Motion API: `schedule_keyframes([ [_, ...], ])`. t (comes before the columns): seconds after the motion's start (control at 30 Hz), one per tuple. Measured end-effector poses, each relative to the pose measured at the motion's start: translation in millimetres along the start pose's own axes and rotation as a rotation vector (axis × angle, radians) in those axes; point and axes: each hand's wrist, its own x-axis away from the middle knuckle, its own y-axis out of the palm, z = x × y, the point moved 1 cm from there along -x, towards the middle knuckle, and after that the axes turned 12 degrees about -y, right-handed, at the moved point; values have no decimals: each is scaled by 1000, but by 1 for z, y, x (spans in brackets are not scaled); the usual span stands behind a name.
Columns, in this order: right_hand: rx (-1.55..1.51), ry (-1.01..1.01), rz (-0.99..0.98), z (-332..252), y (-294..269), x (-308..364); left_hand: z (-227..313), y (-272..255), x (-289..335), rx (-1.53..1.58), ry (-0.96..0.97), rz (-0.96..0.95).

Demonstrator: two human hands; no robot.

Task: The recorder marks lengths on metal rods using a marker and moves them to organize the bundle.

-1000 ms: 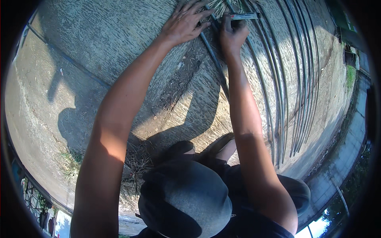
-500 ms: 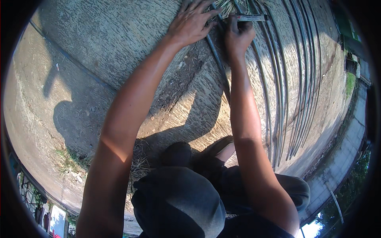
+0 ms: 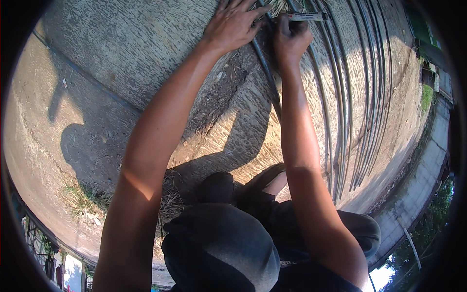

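Observation:
My right hand (image 3: pixel 293 40), closed, grips a light-coloured marker pen (image 3: pixel 307 17) that lies crosswise over the fist, its dark end to the right. Just left of it, my left hand (image 3: pixel 232 23) is spread palm down, its thumb and forefinger reaching to a long thin metal rod (image 3: pixel 265 65). That rod slants between my two hands on the rough ground. Where the pen's tip points is hidden behind my right hand. Dry grass (image 3: pixel 279 6) lies just beyond both hands, at the upper edge.
Several more long rods (image 3: pixel 346 92) lie side by side on the grooved concrete (image 3: pixel 141 44) to the right. A strip of loose soil (image 3: pixel 214 104) crosses below my left arm. A grass tuft (image 3: pixel 82 202) grows at the left, and a pale block kerb (image 3: pixel 423 173) curves along the right.
The whole view has shifted slightly. My right hand still holds the marker, and its place by the rod is almost the same. My left hand stays spread beside the rod.

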Motion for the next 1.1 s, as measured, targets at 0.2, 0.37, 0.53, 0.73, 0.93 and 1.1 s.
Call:
schedule_keyframes([
  [0.2,1,89,57,6,-1,1,1,1,-1,6,-2,5],
  [0.37,35,96,15,3,-2,0,-1,4,0,6,6,27],
  [0.53,-74,47,57,1,-1,0,3,2,0,29,-7,12],
  [0.73,69,147,-55,4,-5,0,-1,6,-2,-21,2,33],
  [0.93,-2,229,-55,-8,-4,-2,3,1,-1,-5,-8,17],
  [1.1,50,207,4,-8,0,-1,-2,6,-1,-11,10,60],
])
